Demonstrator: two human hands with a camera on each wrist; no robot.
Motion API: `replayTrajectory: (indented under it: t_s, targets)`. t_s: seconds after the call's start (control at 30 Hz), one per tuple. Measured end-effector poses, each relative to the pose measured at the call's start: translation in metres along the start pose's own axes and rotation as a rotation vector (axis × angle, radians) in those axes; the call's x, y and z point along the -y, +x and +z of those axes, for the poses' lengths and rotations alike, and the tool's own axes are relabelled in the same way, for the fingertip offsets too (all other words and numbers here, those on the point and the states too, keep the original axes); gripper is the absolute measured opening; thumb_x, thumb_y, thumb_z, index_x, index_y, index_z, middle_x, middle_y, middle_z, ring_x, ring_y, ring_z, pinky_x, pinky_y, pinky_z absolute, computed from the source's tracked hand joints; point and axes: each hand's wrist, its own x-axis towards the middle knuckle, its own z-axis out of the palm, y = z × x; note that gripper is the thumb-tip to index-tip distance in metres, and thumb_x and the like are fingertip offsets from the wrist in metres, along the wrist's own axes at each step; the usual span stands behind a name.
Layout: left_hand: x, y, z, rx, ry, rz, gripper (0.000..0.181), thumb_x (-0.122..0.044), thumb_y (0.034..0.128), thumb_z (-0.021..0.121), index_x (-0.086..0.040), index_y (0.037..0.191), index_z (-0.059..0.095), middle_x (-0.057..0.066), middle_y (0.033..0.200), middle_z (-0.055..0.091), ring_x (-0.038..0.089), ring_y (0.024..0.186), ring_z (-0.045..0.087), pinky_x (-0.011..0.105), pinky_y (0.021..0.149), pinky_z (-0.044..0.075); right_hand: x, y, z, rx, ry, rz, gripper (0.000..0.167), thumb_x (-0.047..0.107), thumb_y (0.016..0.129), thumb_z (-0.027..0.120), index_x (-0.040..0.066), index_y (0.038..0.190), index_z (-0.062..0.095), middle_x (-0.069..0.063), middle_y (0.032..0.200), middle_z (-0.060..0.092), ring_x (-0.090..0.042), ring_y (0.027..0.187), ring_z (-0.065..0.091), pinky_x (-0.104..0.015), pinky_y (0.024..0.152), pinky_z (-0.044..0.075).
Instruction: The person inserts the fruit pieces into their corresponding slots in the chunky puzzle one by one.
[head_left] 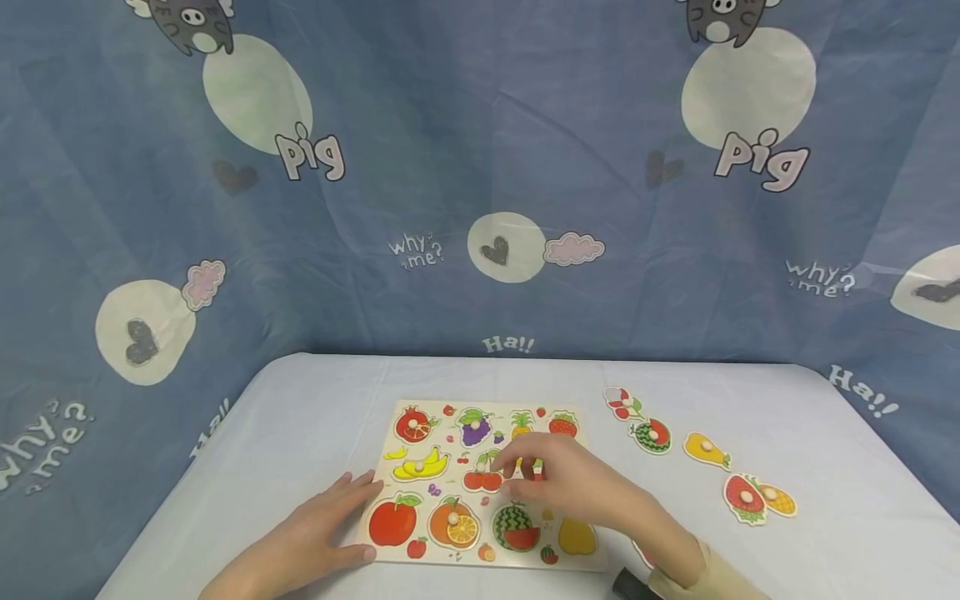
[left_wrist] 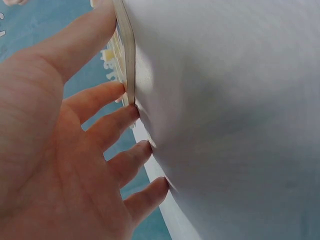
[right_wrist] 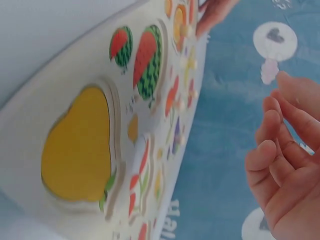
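Fruit-puzzle board point(head_left: 521, 561): one, cream, printed with apple, bananas, orange, grapes, watermelon and others; flat on the white-covered desk point(head_left: 315, 417).
Left hand point(head_left: 318, 529): fingers spread, tips against the board's left edge.
Right hand point(head_left: 573, 479): above the board, beside the cherries point(head_left: 483, 481); fingers loosely bent, thumb and index tips near each other; beige sleeve point(head_left: 712, 575).
Loose pieces, right of the board: red, white and green piece point(head_left: 622, 403); watermelon piece point(head_left: 651, 436), just beside it; yellow pear piece point(head_left: 707, 450); strawberry piece point(head_left: 746, 498), touching the pineapple piece point(head_left: 777, 500).
Dark object point(head_left: 633, 586): near edge, partly out of view, unidentified.
Blue cloth backdrop point(head_left: 420, 125): lettered "pig" twice in large characters, "why me?" and "Ha!!" repeated in white; winged pigs, pale discs, grey hearts, pink clouds.
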Motion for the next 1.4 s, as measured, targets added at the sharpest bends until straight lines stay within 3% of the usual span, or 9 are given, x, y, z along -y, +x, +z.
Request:
replayTrajectory:
  t_s: [0.37, 0.73, 0.97, 1.4]
  targets:
    - [0.000, -0.001, -0.001, 0.007, 0.002, -0.006, 0.085, -0.047, 0.0704, 0.084, -0.019, 0.144, 0.051, 0.005, 0.153, 0.041, 0.036, 0.142, 0.028, 0.068, 0.105, 0.029, -0.013, -0.015, -0.025, -0.132, -0.061, -0.055, 0.019, 0.023, 0.091, 0.073, 0.031, 0.107, 0.070, 0.015, 0.092, 0.065, -0.009, 0.080, 0.058, -0.026, 0.065, 0.050]
    - [0.000, 0.000, 0.000, 0.002, 0.007, -0.007, 0.085, -0.047, 0.0702, 0.084, -0.020, 0.144, 0.051, 0.003, 0.153, 0.041, 0.035, 0.143, 0.028, 0.067, 0.106, 0.030, -0.027, -0.033, -0.050, -0.219, -0.089, -0.001, 0.021, 0.020, 0.089, 0.075, 0.030, 0.107, 0.071, 0.014, 0.098, 0.068, -0.011, 0.085, 0.059, -0.027, 0.067, 0.051]
    - [0.000, 0.001, 0.000, 0.011, -0.012, -0.021, 0.085, -0.046, 0.0696, 0.085, -0.020, 0.144, 0.052, 0.005, 0.153, 0.041, 0.036, 0.143, 0.027, 0.067, 0.106, 0.029, -0.039, -0.044, -0.062, -0.275, -0.083, 0.050, 0.023, 0.018, 0.088, 0.076, 0.031, 0.106, 0.071, 0.013, 0.091, 0.065, -0.013, 0.085, 0.058, -0.026, 0.066, 0.050]
    - [0.000, 0.000, 0.001, -0.006, 0.004, 0.004, 0.083, -0.043, 0.0702, 0.085, -0.019, 0.143, 0.053, 0.004, 0.152, 0.043, 0.036, 0.142, 0.029, 0.067, 0.105, 0.030, -0.068, -0.060, -0.090, -0.269, -0.052, 0.066, 0.022, 0.020, 0.090, 0.074, 0.021, 0.112, 0.071, 0.007, 0.101, 0.069, -0.014, 0.086, 0.060, -0.029, 0.071, 0.053]
